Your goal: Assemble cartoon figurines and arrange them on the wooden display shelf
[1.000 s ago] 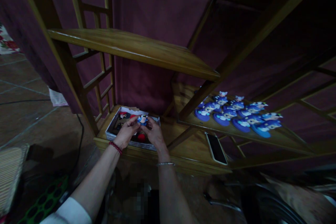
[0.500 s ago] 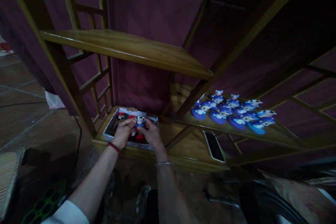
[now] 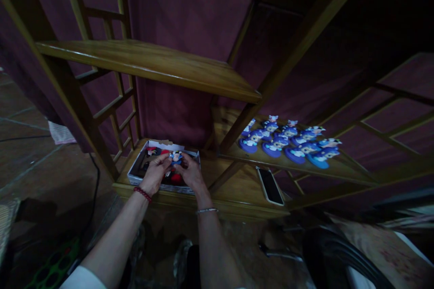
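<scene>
Between my two hands is a small blue-and-white figurine (image 3: 175, 157), held above an open cardboard box. My left hand (image 3: 157, 172) grips its left side and wears a red bead bracelet at the wrist. From the other side, the fingers of my right hand (image 3: 191, 173) close on the same figurine; a thin silver bracelet circles that wrist. The white-edged box (image 3: 135, 165) rests on the lower wooden shelf. Inside it lie red and black pieces, such as a small red-and-black figurine (image 3: 151, 151); my hands hide part of the contents.
Several blue-and-purple figurines on round bases (image 3: 276, 145) stand in rows on the raised shelf to the right. A phone (image 3: 270, 185) lies on the lower shelf. An upper wooden shelf board (image 3: 149, 65) juts out above my hands. A dark chair (image 3: 334, 253) is at lower right.
The view has shifted slightly, so the shelves and figurines appear further left. Both hands still hold the figurine over the box, with little change in grip.
</scene>
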### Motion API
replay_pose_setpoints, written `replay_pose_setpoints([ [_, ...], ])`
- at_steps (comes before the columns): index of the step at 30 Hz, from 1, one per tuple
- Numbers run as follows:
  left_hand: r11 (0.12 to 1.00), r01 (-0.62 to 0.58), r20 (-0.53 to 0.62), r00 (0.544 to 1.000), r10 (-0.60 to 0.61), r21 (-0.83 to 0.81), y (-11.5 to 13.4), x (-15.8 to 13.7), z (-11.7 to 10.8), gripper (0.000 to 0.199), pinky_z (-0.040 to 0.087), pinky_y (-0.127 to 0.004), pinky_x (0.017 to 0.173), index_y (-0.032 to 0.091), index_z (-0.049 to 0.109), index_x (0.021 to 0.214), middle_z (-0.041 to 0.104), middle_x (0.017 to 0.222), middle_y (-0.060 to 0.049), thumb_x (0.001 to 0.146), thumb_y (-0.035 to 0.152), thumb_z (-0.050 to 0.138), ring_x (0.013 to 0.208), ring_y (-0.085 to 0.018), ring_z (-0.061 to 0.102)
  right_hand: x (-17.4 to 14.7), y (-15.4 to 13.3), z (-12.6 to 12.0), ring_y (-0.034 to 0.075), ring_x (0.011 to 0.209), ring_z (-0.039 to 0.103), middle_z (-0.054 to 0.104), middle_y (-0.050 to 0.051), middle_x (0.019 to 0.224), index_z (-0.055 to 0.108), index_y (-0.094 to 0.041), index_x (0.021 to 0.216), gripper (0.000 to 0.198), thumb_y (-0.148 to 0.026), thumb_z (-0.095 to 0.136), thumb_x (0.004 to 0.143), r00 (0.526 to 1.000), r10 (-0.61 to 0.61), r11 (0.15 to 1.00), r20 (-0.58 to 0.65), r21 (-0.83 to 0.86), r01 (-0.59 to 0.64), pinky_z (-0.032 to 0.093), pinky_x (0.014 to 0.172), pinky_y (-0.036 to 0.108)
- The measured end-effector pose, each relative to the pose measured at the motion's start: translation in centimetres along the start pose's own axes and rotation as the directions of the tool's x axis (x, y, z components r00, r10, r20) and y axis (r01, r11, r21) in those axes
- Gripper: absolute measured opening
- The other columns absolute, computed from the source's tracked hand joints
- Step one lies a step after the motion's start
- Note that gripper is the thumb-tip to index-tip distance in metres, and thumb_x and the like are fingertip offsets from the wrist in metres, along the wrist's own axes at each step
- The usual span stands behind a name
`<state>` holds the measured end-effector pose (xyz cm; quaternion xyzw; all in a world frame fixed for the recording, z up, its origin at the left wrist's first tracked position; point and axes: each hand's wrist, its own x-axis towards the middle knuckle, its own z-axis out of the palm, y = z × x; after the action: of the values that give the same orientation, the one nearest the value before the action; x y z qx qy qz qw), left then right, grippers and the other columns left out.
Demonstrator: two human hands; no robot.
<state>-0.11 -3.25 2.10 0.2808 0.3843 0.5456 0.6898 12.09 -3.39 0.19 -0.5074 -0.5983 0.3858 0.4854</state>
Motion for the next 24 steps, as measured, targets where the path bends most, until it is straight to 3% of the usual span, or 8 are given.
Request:
replay_pose_setpoints([
  [4,0.998,-0.022,0.052,0.998,0.019,0.062,-0.39,0.31,-0.35,0.039,0.043,-0.025,0.069,0.014,0.060,0.092,0.062,0.077,-0.002,0.054,0.018,0.068,0.070,-0.011,0.055,-0.10,-0.14,-0.15,0.015,0.087,0.057,0.061,0.001,0.098,0.051,-0.024,0.108,0.041,-0.024,0.057,0.067,1.000,-0.010,1.000,0.005,-0.029,0.010,0.045,0.080,0.030],
  [10,0.988,-0.046,0.072,0.997,0.036,0.148,-0.76,0.77,-0.78,0.041,0.043,-0.026,0.070,0.012,0.059,0.093,0.063,0.079,-0.004,0.053,0.015,0.065,0.075,-0.014,0.056,0.03,-0.07,-0.33,0.016,0.090,0.056,0.060,0.002,0.100,0.054,-0.023,0.105,0.035,-0.028,0.054,0.071,0.999,-0.048,0.989,-0.019,-0.139,0.045,0.043,0.082,0.031],
  [24,0.980,-0.004,0.054,0.999,-0.007,0.198,-0.53,0.59,-0.73,0.042,0.042,-0.024,0.063,0.010,0.058,0.093,0.064,0.077,-0.005,0.052,0.017,0.065,0.067,-0.013,0.056,0.32,0.35,-0.52,0.016,0.086,0.056,0.062,-0.001,0.093,0.058,-0.024,0.096,0.026,-0.032,0.055,0.071,0.999,-0.023,0.992,-0.036,-0.128,0.019,0.043,0.079,0.028],
])
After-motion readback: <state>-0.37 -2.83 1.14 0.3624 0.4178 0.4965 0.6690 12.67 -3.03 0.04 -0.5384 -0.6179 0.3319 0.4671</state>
